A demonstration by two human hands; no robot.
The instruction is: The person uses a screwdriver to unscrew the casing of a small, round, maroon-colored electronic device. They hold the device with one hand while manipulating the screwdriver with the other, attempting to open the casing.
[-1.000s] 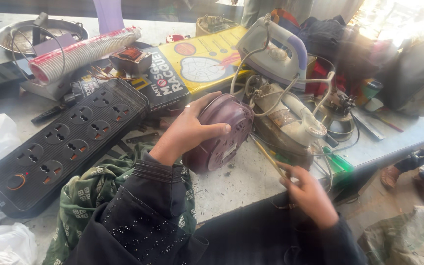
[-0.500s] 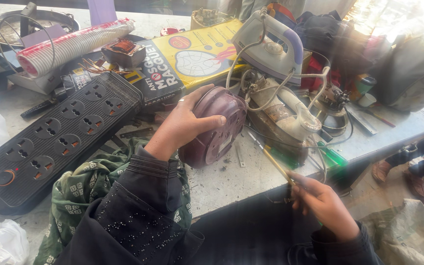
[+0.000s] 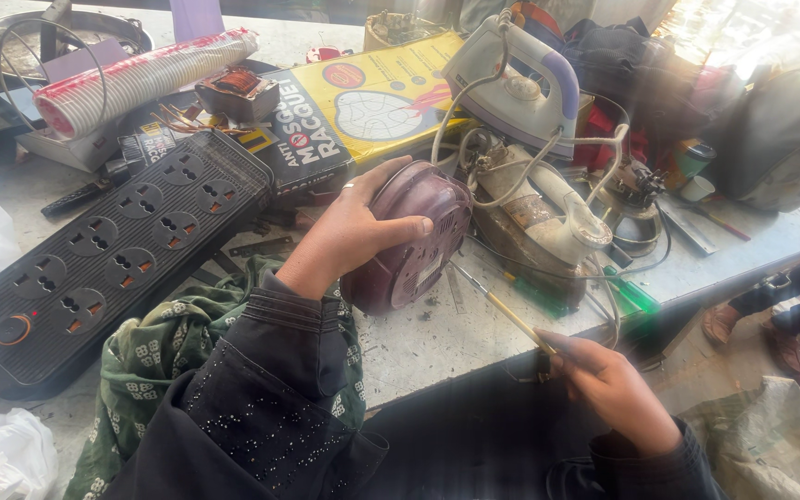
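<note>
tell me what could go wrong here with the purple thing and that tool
1. The left hand alone props the rounded purple plastic appliance on its edge; a push from the thin yellow-handled tool in the right hand might make it slip or roll.
2. Loose white cords from the old clothes irons lie right beside it, so the tool tip could snag them.

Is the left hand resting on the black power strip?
No, the left hand grips the rounded purple appliance, while the black power strip lies apart to its left.
</note>
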